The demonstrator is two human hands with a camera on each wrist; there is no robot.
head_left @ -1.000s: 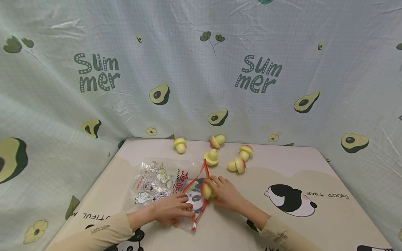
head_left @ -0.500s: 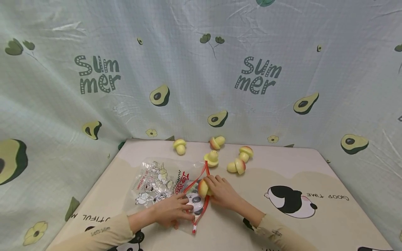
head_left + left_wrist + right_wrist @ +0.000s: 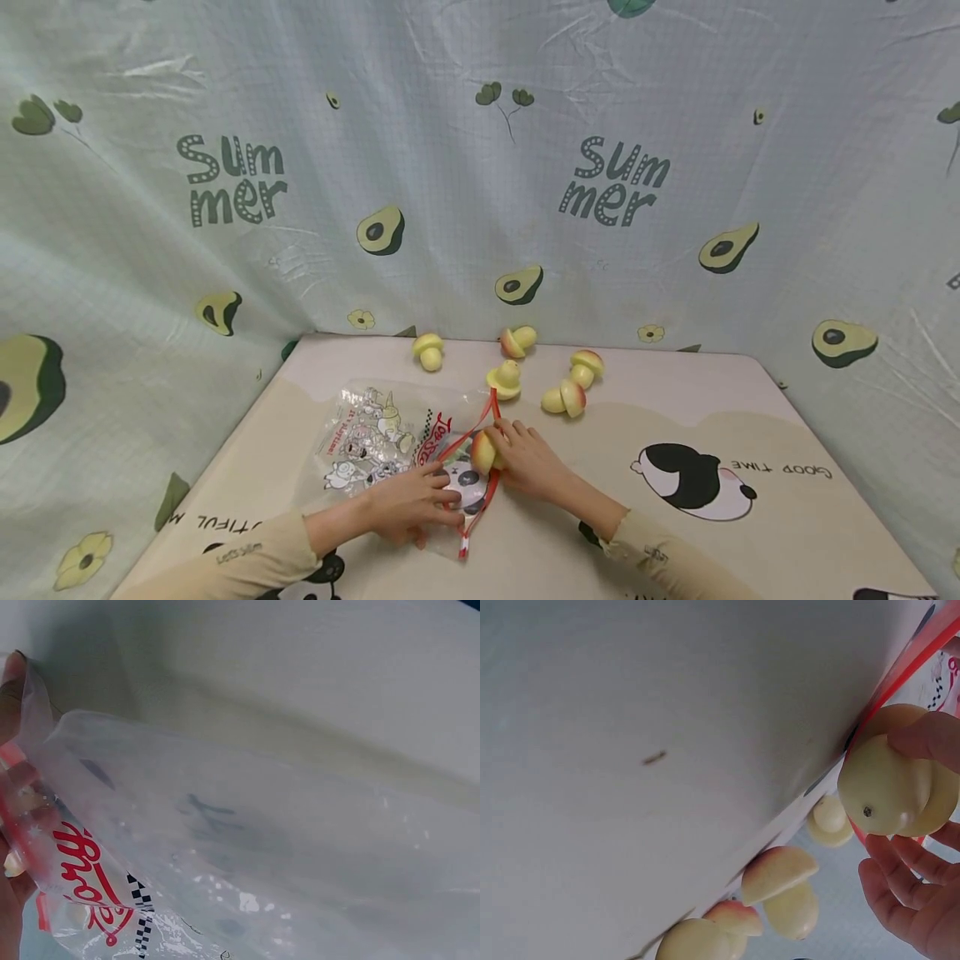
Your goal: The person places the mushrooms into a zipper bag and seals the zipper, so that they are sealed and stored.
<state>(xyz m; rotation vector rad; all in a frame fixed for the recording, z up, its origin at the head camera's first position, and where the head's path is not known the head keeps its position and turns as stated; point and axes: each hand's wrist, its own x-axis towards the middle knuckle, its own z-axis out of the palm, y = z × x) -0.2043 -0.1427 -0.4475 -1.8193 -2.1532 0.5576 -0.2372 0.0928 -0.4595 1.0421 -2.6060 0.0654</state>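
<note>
A clear printed zip bag [image 3: 367, 442] lies on the table, its red-edged mouth spread apart toward the right. My left hand [image 3: 408, 504] grips the near side of that mouth; in the left wrist view the bag's film [image 3: 247, 840] runs out from the fingers. In my right hand [image 3: 531, 460] is a yellow toy mushroom [image 3: 483, 452] with a reddish cap, pinched between thumb and fingers. The mushroom is at the mouth, with its cap past the red edge. In the right wrist view its pale stem end [image 3: 877, 787] faces the camera.
Behind the bag lie more toy mushrooms: one at the left [image 3: 429, 352], one at the back [image 3: 518, 340], one by the bag's far corner [image 3: 506, 380], and two at the right [image 3: 565, 398]. A printed curtain [image 3: 465, 167] hangs behind the table.
My right hand has moved slightly left, bringing the toy mushroom over the red edge into the bag's mouth. My left hand stays in place on the bag.
</note>
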